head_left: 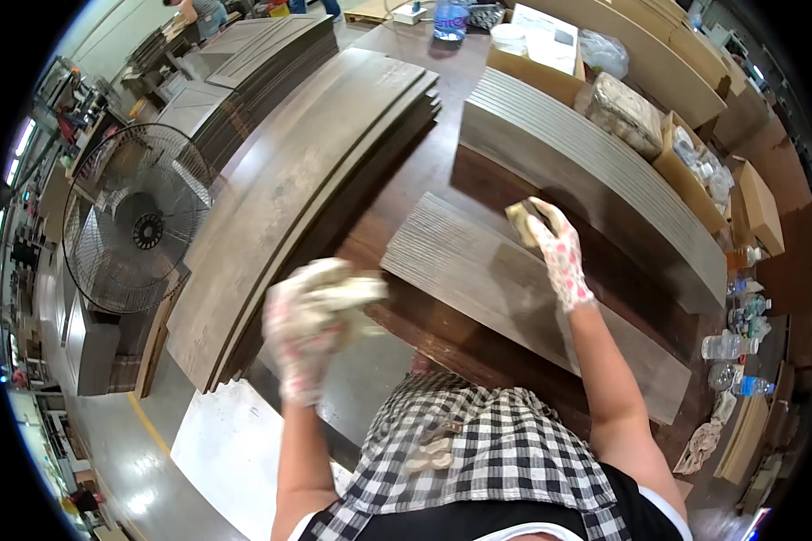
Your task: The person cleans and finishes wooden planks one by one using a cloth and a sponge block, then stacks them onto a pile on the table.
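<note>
Right hand (559,257), gloved fingers curled round a small block (518,223) at two o'clock! Just by it, the grey board (505,284) runs out to four. Left hand (299,335), blurred at eight, clutches what looks like pale cloth (352,292). Further out, past two: a cardboard box (677,172) holding clear plastic; at three, a bottle (742,258) with amber liquid.

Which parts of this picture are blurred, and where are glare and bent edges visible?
Head view: the left hand and its pale cloth are smeared, while the right hand looks sharper; head view: bright glare spots the grey floor; head view: the long boards on the left appear curved, and the picture's corners go black.
</note>
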